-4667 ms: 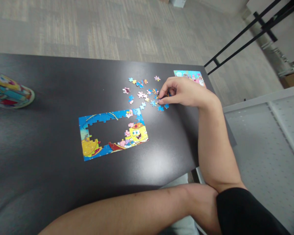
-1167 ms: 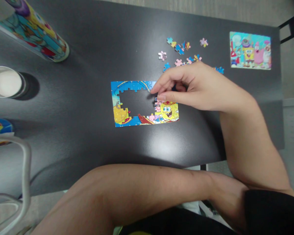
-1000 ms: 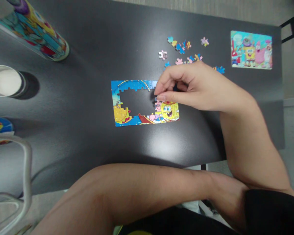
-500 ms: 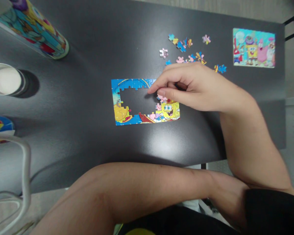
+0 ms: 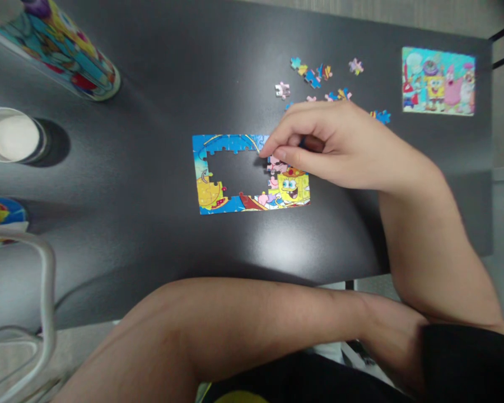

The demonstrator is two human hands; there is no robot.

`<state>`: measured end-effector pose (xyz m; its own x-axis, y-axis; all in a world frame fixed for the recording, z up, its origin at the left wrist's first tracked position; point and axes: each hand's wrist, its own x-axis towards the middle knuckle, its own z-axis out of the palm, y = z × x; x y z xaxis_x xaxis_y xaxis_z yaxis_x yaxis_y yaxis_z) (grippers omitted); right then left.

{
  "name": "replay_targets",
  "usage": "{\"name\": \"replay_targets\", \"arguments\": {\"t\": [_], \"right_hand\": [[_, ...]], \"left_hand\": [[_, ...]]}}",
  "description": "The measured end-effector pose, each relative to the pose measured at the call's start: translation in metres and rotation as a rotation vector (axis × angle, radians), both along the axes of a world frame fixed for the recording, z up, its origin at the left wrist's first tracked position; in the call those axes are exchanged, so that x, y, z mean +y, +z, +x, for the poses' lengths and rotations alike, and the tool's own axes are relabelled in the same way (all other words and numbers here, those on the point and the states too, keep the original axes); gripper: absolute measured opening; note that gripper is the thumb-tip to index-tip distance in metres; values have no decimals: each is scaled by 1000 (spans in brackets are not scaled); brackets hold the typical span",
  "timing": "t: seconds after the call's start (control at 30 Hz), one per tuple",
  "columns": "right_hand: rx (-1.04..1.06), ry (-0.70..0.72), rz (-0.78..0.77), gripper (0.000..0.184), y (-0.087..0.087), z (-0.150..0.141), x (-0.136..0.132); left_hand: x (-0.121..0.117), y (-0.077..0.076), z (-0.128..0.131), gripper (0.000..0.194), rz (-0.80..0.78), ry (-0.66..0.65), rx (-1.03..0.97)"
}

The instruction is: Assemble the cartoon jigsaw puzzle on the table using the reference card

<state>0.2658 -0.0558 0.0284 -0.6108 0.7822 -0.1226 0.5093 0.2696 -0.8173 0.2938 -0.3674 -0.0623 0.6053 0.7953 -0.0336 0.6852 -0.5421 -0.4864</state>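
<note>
A partly assembled cartoon jigsaw puzzle (image 5: 211,193) lies on the dark table, its frame of joined pieces surrounding a bare middle. My right hand (image 5: 319,140) hovers over its upper right corner. The index fingertip rests at the inner edge of the frame and the thumb is slightly apart from it; I see nothing between them. The other fingers are curled. Below the fingers, a pink piece (image 5: 276,165) shows along the right inner side. My left forearm lies across the front, and only the back of my left hand (image 5: 397,338) shows by my right elbow, its fingers hidden.
Several loose puzzle pieces (image 5: 313,79) are scattered beyond my right hand. A rectangular cartoon picture (image 5: 439,84) lies at the far right. On the left stand a printed cylindrical container (image 5: 82,64) and a glass (image 5: 14,137) with white contents, near a pale curved tube (image 5: 47,291).
My right index fingertip has drawn back slightly to the right, from over the bare middle to the frame's inner edge. My left arm stays in place.
</note>
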Motion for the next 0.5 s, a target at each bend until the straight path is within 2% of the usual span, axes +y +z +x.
{"name": "replay_targets", "arguments": {"t": [0.1, 0.17, 0.2, 0.27, 0.33, 0.37, 0.43, 0.5], "right_hand": [[10, 35, 76, 20, -1, 1, 1], [16, 45, 84, 20, -2, 1, 1], [27, 36, 70, 20, -2, 1, 1], [59, 14, 17, 18, -1, 0, 0], [85, -4, -23, 15, 1, 1, 0], [87, -10, -31, 14, 2, 2, 0], [76, -17, -26, 14, 3, 4, 1], [58, -43, 2, 15, 4, 5, 2]], "left_hand": [[-7, -1, -5, 19, -123, -26, 8], [-8, -2, -3, 23, -107, -128, -69], [-7, -3, -1, 28, -54, -257, -171], [-2, -2, 4, 42, 113, -679, -482], [6, 1, 9, 47, 250, -1093, -751], [9, 3, 11, 45, 266, -1188, -794], [12, 6, 13, 45, 233, -1245, -797], [12, 7, 10, 46, 126, -1115, -709]]}}
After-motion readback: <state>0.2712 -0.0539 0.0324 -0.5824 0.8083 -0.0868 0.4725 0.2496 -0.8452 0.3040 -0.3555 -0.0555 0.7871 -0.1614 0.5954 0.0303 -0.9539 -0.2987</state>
